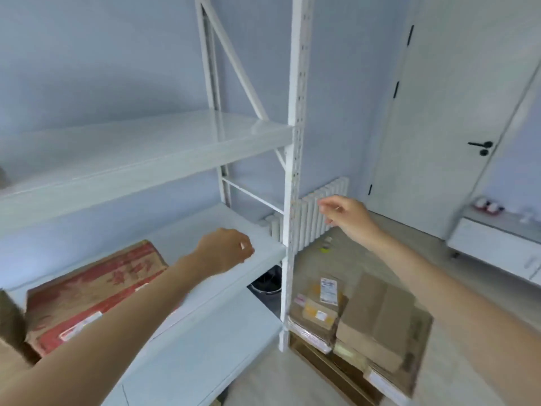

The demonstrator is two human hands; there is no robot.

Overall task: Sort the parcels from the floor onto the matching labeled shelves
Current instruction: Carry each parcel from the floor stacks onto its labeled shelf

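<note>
**Both hands empty beside the white shelving unit**

The tall white metal shelving unit [294, 171] fills the left of the view, its perforated front upright standing between the shelves and the open floor. Right of that upright hangs a white door with a black handle [456, 118], and farther right a low white cabinet [494, 247]. A white ribbed radiator [319, 212] stands against the wall behind the upright. On the unit's middle shelf lies a flat red-and-brown printed cardboard box [87, 291], partly covered by the left forearm. On the floor just right of the upright's foot sits a pile of brown cardboard parcels [369, 323], some with white labels. The left hand [225, 249] hovers over the middle shelf, fingers curled loosely, holding nothing. The right hand [347, 215] hangs right of the upright, in front of the radiator, fingers relaxed and empty.
</note>
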